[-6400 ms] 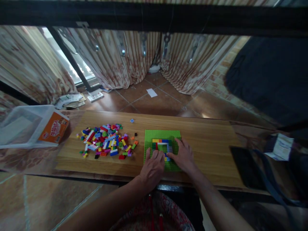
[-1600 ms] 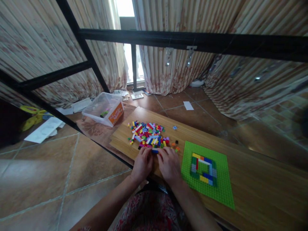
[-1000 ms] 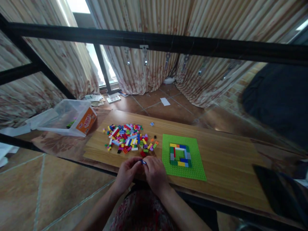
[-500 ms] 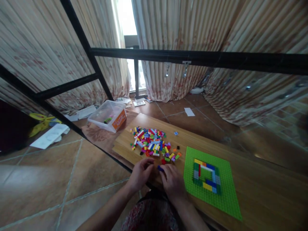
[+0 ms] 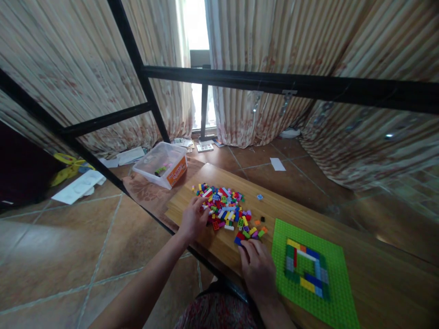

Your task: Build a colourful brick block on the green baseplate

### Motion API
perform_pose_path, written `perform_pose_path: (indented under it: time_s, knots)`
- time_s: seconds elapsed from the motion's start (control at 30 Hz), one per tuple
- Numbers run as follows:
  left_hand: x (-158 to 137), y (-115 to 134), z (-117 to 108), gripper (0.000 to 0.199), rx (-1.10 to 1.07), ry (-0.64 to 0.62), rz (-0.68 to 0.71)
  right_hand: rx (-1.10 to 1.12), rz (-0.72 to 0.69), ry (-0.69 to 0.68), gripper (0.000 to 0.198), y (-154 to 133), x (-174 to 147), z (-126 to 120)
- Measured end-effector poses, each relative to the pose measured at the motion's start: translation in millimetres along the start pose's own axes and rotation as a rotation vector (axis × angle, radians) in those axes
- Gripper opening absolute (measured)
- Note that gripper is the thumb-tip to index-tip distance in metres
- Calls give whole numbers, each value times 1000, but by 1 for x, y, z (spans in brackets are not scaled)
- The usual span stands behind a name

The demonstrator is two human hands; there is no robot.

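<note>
My left hand [image 5: 193,219] is at the near left side of a heap of mixed toy bricks [image 5: 228,213]. Its fingers are apart and bent over the edge bricks, with nothing visibly held. My right hand [image 5: 259,265] rests low at the front of the heap, its fingertips closed on a blue brick [image 5: 238,240]. Small red bricks lie right beside that one. To the right of this hand lies a green baseplate [image 5: 279,233], bearing a rectangular ring of bricks [image 5: 307,285] in yellow, blue, green, grey, white and red.
The bricks and baseplate are on a wooden bench top [image 5: 212,176]. A clear plastic box [image 5: 154,157] with an orange label stands beyond its left end. A single light blue brick [image 5: 259,197] lies apart. A black metal frame [image 5: 240,78] crosses in front of curtains.
My left hand has moved away from the right one, up and left to the heap. My right hand stays low with the blue brick, now next to the red ones. The view has shifted slightly.
</note>
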State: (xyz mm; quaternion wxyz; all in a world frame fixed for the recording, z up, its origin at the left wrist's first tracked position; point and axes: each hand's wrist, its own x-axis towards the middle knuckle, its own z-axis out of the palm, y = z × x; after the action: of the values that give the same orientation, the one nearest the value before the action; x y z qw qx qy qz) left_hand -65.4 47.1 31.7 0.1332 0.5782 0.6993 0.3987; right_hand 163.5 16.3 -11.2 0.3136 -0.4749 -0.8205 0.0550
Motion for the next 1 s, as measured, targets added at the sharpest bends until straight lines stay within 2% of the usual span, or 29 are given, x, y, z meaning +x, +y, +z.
perform_pose_path:
  time_s: [0.13,0.2,0.3,0.43,0.5,0.57,0.67,0.87,1.0]
  knots:
    - [26,11,19,37,176,-84,204,45,18,28,19,-5,-6,1]
    - [37,17,27,34,227,-154,258,63,27,52,18,-7,-8,-1]
    - [48,22,33,21,227,-220,279,84,53,58,17,-7,-11,-7]
    - [46,22,30,19,180,-216,265,100,89,77,16,-4,-18,-17]
    - [38,22,26,19,-20,-201,160,127,113,92,16,-5,-18,-22]
    - [25,24,23,24,-393,-223,-34,183,166,93,17,-8,-14,-27]
    - [3,33,16,36,-877,-340,-272,333,265,75,19,-19,1,-36]
    - [-32,63,5,38,-1141,-431,-346,674,409,10,34,-39,33,-47]
    - [-44,73,6,35,-1190,-500,-405,780,428,38,33,-45,37,-49]
